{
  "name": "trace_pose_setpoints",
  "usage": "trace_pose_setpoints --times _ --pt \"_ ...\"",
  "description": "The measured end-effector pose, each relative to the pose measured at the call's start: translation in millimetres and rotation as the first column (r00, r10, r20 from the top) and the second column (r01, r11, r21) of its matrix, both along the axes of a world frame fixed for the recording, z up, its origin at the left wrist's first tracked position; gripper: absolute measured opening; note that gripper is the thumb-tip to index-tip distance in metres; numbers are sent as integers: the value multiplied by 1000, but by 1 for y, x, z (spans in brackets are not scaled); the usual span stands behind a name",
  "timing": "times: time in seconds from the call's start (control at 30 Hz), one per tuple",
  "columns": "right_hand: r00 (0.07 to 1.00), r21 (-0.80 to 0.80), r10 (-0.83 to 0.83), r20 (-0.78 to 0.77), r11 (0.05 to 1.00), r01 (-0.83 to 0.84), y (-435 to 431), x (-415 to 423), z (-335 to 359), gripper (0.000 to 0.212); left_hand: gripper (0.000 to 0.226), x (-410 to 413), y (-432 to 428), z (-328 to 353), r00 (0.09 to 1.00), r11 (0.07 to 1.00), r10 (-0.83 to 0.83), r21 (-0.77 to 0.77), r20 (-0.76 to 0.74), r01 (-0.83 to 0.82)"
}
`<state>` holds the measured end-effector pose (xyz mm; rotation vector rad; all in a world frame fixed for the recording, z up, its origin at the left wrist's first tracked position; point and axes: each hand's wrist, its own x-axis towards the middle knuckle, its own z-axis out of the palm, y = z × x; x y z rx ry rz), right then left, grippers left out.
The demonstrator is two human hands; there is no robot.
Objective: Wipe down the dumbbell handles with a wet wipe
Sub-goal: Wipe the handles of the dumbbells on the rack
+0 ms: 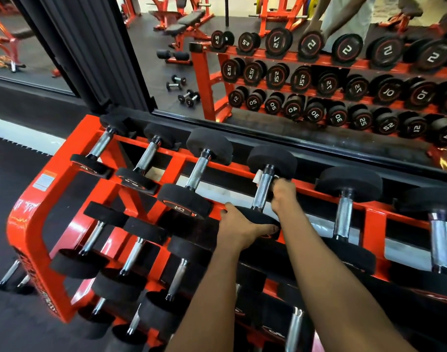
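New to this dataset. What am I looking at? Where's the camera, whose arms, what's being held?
No robot: one camera on a person's head looks down at their own two bare arms. In front is an orange rack of black dumbbells, with a mirror behind it reflecting the gym. The left hand grips the near head of one dumbbell on the top row. The right hand is wrapped round its metal handle, with a white wipe showing at the handle's far end.

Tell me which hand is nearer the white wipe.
Right. The right hand grips the handle at the wipe; the left hand holds the near head, below.
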<state>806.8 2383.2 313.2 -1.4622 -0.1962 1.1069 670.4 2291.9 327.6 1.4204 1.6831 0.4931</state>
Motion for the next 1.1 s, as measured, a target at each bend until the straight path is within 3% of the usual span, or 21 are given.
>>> trace_pose_setpoints --times 0.1,0.37,0.57,0.7,0.83,0.97,1.1 --pt "993 -7 115 -27 993 -115 0 7 -6 27 125 1 0 0 1000 1000 2 -4 -2 -2" --pt "874 -93 411 260 912 -401 -9 17 -32 33 130 -1 2 -5 1000 1000 9 -12 18 -9" --pt "761 -232 468 450 884 -406 -40 16 -29 18 128 -1 1 -3 998 999 32 -8 45 -32" --pt "732 -240 441 519 898 -370 -50 23 -50 27 128 0 -1 0 998 1000 17 -10 63 -17" --pt "794 -147 303 526 953 -266 -84 8 -8 24 128 1 -5 4 999 1000 -14 -18 30 14" --pt "846 -66 152 511 988 -138 -106 8 7 23 146 -1 -7 4 999 999 -31 -26 21 31" --pt "921 17 15 389 1000 -23 -128 12 20 22 152 -2 -8 5 997 997 -78 -14 -13 78"
